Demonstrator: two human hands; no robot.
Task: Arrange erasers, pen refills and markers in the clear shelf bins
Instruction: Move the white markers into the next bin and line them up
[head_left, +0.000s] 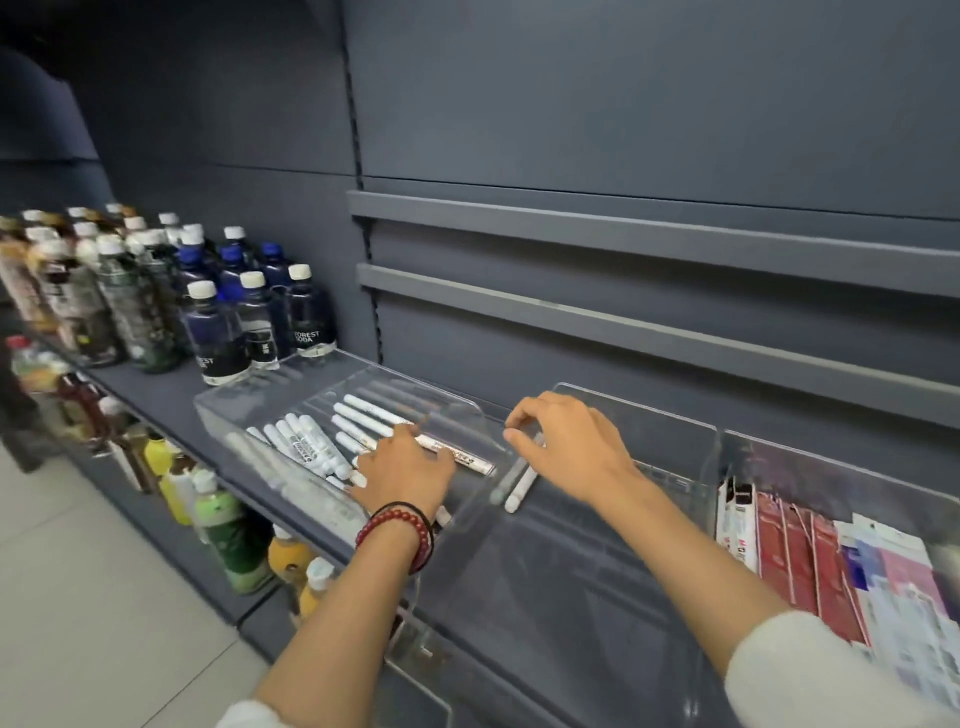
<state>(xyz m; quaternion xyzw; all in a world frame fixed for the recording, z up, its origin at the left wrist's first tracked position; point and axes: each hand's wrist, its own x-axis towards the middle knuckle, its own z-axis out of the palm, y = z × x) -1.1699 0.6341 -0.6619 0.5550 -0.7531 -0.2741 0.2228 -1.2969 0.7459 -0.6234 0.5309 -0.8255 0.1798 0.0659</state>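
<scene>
Markers going into the left clear bin, one still to be laid in.

On the grey shelf (171, 395), beside the bottles (228, 322), the left bin (249, 410) holds a row of white markers (306, 447). The middle bin (649, 415) shows almost nothing in it, and the right bin (831, 457) carries flat packets (789, 545). One loose marker (519, 488) slants by the divider between the left and middle bins. I judge it needs lifting over and setting parallel with the rest. The left hand (405, 467) lies palm-down on the markers with fingers bent, and I cannot tell whether it grips. The right hand (566, 447) is arched, its curled fingertips pinching the loose marker's upper end.
</scene>
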